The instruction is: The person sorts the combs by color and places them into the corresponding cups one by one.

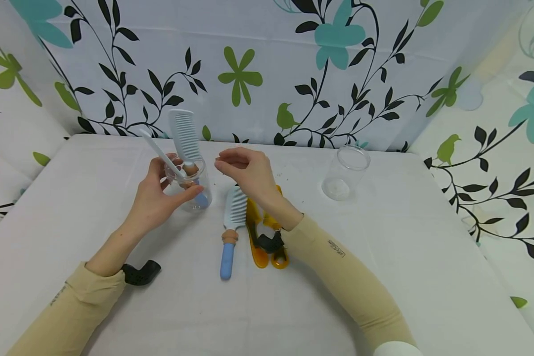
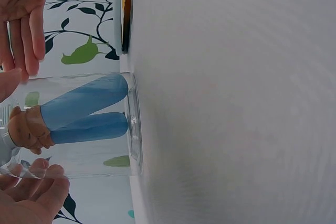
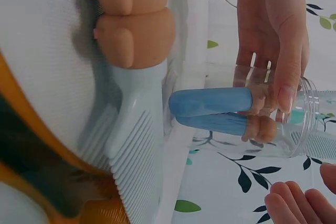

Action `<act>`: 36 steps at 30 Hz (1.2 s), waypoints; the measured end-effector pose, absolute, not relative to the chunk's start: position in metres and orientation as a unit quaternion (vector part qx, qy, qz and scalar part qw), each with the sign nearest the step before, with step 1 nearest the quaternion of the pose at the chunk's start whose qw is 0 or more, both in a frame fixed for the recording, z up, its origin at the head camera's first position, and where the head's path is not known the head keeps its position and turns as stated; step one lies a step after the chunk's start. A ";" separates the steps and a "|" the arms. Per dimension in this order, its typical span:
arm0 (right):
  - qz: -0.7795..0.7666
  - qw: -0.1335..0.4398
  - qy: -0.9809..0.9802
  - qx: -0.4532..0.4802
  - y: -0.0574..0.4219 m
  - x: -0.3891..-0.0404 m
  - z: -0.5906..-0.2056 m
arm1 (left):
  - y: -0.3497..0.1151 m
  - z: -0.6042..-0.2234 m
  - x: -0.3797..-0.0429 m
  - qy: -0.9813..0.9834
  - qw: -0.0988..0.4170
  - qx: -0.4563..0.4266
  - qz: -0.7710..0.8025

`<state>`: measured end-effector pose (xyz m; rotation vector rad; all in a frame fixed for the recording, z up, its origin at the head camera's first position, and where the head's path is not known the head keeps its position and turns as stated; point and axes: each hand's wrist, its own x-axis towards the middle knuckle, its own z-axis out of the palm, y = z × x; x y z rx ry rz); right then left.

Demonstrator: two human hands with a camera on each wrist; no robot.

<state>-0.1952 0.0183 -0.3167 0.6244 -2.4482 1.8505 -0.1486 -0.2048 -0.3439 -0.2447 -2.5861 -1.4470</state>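
Jar (image 2: 94, 156): clear, holding blue-handled combs (image 1: 184, 136) | left hand (image 1: 157, 198) gripping it | right hand (image 1: 247, 171) loose

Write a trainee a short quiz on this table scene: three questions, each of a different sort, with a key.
1. What does the left hand grip?
A) a spoon
B) a clear jar
C) a towel

2. True or false: the two combs in that jar stand with their handles down.

3. Fill the gap: the comb lying on the table, next to some yellow items, has a ____ handle.

Key:
1. B
2. True; both handles reach down toward the jar's base.
3. Blue
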 end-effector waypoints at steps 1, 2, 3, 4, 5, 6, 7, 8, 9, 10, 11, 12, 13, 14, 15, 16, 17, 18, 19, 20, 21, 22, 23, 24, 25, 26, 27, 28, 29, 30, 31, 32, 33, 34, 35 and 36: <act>0.590 0.003 -0.782 0.199 0.019 -0.195 -0.317 | -0.205 -0.344 -0.149 -0.867 0.084 -0.082 -0.485; 0.590 0.000 -0.783 0.198 0.021 -0.194 -0.317 | -0.205 -0.344 -0.149 -0.867 0.084 -0.082 -0.484; 0.590 -0.002 -0.783 0.198 0.022 -0.194 -0.317 | -0.205 -0.344 -0.149 -0.867 0.083 -0.081 -0.484; 0.589 -0.005 -0.784 0.198 0.023 -0.194 -0.317 | -0.205 -0.344 -0.149 -0.868 0.083 -0.080 -0.483; 0.587 -0.007 -0.785 0.197 0.025 -0.194 -0.318 | -0.205 -0.344 -0.149 -0.868 0.082 -0.080 -0.484; 0.587 -0.011 -0.785 0.197 0.026 -0.193 -0.318 | -0.205 -0.344 -0.149 -0.868 0.082 -0.079 -0.484; 0.585 -0.014 -0.786 0.198 0.028 -0.193 -0.319 | -0.205 -0.344 -0.149 -0.868 0.081 -0.078 -0.484; 0.583 -0.018 -0.788 0.197 0.029 -0.193 -0.320 | -0.205 -0.344 -0.149 -0.867 0.081 -0.077 -0.486; 0.581 -0.023 -0.789 0.197 0.030 -0.193 -0.321 | -0.205 -0.344 -0.149 -0.866 0.081 -0.077 -0.487; 0.579 -0.027 -0.791 0.196 0.031 -0.193 -0.322 | -0.205 -0.344 -0.149 -0.866 0.081 -0.077 -0.488; 0.577 -0.030 -0.792 0.194 0.033 -0.192 -0.323 | -0.205 -0.344 -0.149 -0.865 0.081 -0.075 -0.489; 0.575 -0.034 -0.794 0.194 0.034 -0.192 -0.324 | -0.205 -0.344 -0.149 -0.865 0.081 -0.075 -0.490; 0.573 -0.036 -0.795 0.193 0.035 -0.192 -0.326 | -0.205 -0.344 -0.149 -0.865 0.081 -0.075 -0.490; 0.571 -0.037 -0.797 0.193 0.036 -0.192 -0.327 | -0.205 -0.344 -0.149 -0.865 0.081 -0.075 -0.490; 0.570 -0.037 -0.798 0.192 0.037 -0.192 -0.328 | -0.206 -0.344 -0.149 -0.865 0.080 -0.075 -0.490; 0.569 -0.037 -0.799 0.193 0.038 -0.191 -0.329 | -0.206 -0.344 -0.150 -0.865 0.079 -0.076 -0.490; 0.567 -0.036 -0.800 0.193 0.039 -0.191 -0.330 | -0.206 -0.345 -0.150 -0.865 0.079 -0.077 -0.490; 0.566 -0.034 -0.801 0.194 0.039 -0.191 -0.330 | -0.206 -0.345 -0.150 -0.864 0.080 -0.078 -0.490; 0.564 -0.032 -0.802 0.196 0.040 -0.191 -0.331 | -0.206 -0.345 -0.150 -0.864 0.081 -0.079 -0.490; 0.563 -0.030 -0.802 0.197 0.041 -0.191 -0.331 | -0.206 -0.345 -0.150 -0.864 0.081 -0.080 -0.491; 0.561 -0.029 -0.803 0.197 0.042 -0.191 -0.332 | -0.206 -0.345 -0.150 -0.864 0.082 -0.081 -0.491; 0.559 -0.028 -0.805 0.197 0.042 -0.191 -0.332 | -0.206 -0.345 -0.150 -0.863 0.083 -0.081 -0.491; 0.557 -0.028 -0.807 0.196 0.043 -0.191 -0.333 | -0.206 -0.345 -0.150 -0.863 0.083 -0.081 -0.491; 0.555 -0.028 -0.808 0.195 0.044 -0.191 -0.333 | -0.206 -0.345 -0.151 -0.864 0.083 -0.082 -0.491; 0.553 -0.028 -0.810 0.194 0.044 -0.190 -0.334 | -0.207 -0.345 -0.151 -0.864 0.083 -0.082 -0.491; 0.551 -0.029 -0.811 0.192 0.044 -0.190 -0.334 | -0.207 -0.345 -0.151 -0.864 0.082 -0.082 -0.491; 0.550 -0.030 -0.813 0.190 0.045 -0.190 -0.334 | -0.207 -0.345 -0.151 -0.864 0.082 -0.082 -0.491; 0.548 -0.031 -0.814 0.189 0.045 -0.190 -0.335 | -0.207 -0.345 -0.151 -0.864 0.081 -0.082 -0.491; 0.547 -0.031 -0.815 0.188 0.046 -0.190 -0.336 | -0.207 -0.345 -0.151 -0.863 0.081 -0.081 -0.491; 0.547 -0.032 -0.815 0.187 0.047 -0.189 -0.336 | -0.207 -0.345 -0.151 -0.863 0.081 -0.081 -0.491; 0.546 -0.032 -0.816 0.186 0.047 -0.189 -0.337 | -0.207 -0.345 -0.151 -0.863 0.080 -0.081 -0.491; 0.547 -0.033 -0.815 0.186 0.048 -0.189 -0.337 | -0.207 -0.345 -0.151 -0.864 0.080 -0.081 -0.491; 0.546 -0.034 -0.816 0.186 0.049 -0.189 -0.338 | -0.207 -0.345 -0.151 -0.864 0.080 -0.081 -0.490; 0.546 -0.035 -0.817 0.186 0.049 -0.189 -0.338 | -0.207 -0.345 -0.151 -0.865 0.080 -0.080 -0.490; 0.545 -0.036 -0.817 0.185 0.050 -0.189 -0.339 | -0.207 -0.345 -0.151 -0.865 0.080 -0.080 -0.489; 0.544 -0.038 -0.818 0.184 0.051 -0.188 -0.339 | -0.207 -0.345 -0.151 -0.865 0.080 -0.080 -0.488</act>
